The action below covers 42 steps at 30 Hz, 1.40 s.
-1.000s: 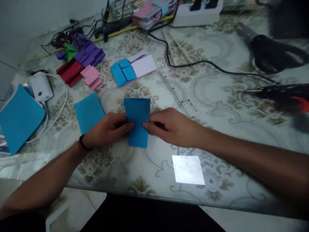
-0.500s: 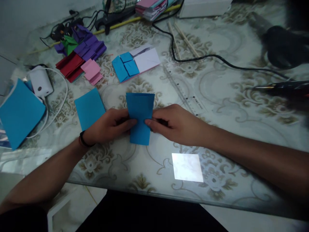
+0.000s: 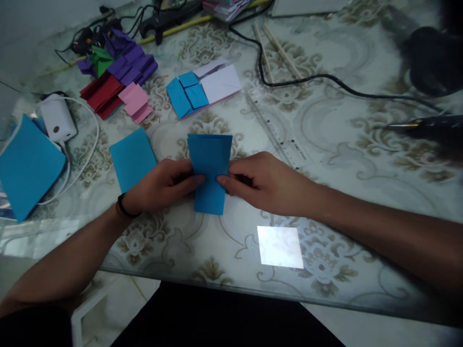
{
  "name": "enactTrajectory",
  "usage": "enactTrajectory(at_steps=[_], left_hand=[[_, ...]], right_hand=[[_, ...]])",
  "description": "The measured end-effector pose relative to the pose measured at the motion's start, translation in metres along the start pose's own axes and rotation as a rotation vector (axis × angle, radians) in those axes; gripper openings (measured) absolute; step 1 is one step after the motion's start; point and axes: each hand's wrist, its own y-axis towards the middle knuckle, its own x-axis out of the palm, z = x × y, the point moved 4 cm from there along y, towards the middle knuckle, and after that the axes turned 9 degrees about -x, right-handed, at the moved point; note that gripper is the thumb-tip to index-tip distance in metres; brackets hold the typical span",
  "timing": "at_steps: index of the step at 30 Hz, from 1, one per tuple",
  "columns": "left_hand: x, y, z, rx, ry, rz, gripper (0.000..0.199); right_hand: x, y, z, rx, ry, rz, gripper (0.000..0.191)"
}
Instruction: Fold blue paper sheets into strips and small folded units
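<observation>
A folded sheet of blue paper (image 3: 210,164) is held up between both hands, its layered upper edge showing. My left hand (image 3: 168,183) pinches its left side, thumb on the front face and fingers hidden behind. On the opposite side my right hand (image 3: 260,183) grips it the same way, thumb in front. Partly under my left forearm and hand lies a flat blue paper sheet (image 3: 132,156). Beyond the held paper sits a folded blue piece (image 3: 186,94) joined with a white folded piece (image 3: 221,86).
Purple (image 3: 132,65), red (image 3: 102,94), green and pink folded papers (image 3: 135,102) lie at the back left. A white device (image 3: 58,118) with a cable and a large blue sheet (image 3: 31,166) are far left. A clear ruler (image 3: 277,132), black cable (image 3: 325,79) and soldering iron (image 3: 427,126) lie right.
The view has shifted slightly, so the table things sit a little higher in the picture. Both hands keep the same grip on the folded blue paper.
</observation>
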Motion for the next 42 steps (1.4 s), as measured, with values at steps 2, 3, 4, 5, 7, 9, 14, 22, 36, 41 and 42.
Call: enactTrajectory(at_steps=[2,3,4,5,7,9,14,22,36,41,42], left_hand=[[0.0001,-0.0002,-0.0006,0.003,-0.005,0.004,0.036],[0.0002,-0.0002,-0.0008,0.007,-0.013,0.003,0.035],[0.0004,-0.0003,-0.0009,0.012,-0.021,0.0,0.034],[0.0004,-0.0003,-0.0008,0.018,-0.029,-0.002,0.034],[0.0005,-0.0001,-0.0009,0.022,-0.042,-0.01,0.033],[0.0003,0.0003,-0.0007,0.025,-0.065,-0.016,0.031],[-0.0002,0.0013,0.0011,0.03,-0.155,-0.032,0.025],[-0.0004,0.0014,0.002,0.005,-0.16,-0.02,0.029],[-0.001,-0.0002,0.0007,0.012,-0.059,-0.004,0.033],[-0.0005,-0.0006,0.0026,0.052,-0.029,0.008,0.029],[-0.0005,-0.0005,0.0032,0.056,-0.023,0.01,0.029]], right_hand=[[0.0002,0.0001,0.0001,0.003,-0.002,0.0,0.041],[0.0002,0.0002,0.0002,0.005,-0.005,-0.003,0.041],[0.0002,0.0003,0.0003,0.006,-0.009,-0.006,0.04],[0.0001,0.0003,0.0003,0.003,-0.014,-0.01,0.04],[-0.0001,0.0002,0.0,-0.007,-0.018,-0.019,0.039],[-0.0007,0.0,-0.0002,-0.019,-0.019,-0.014,0.039],[-0.0015,0.0002,-0.0008,-0.034,-0.04,-0.005,0.039],[-0.0022,0.0015,-0.0017,-0.046,-0.041,0.007,0.039],[0.0001,0.0018,-0.0003,-0.075,-0.015,0.002,0.037],[0.0,0.0019,0.0002,-0.056,0.006,-0.013,0.037],[0.0002,0.002,0.0001,-0.055,0.007,-0.016,0.037]])
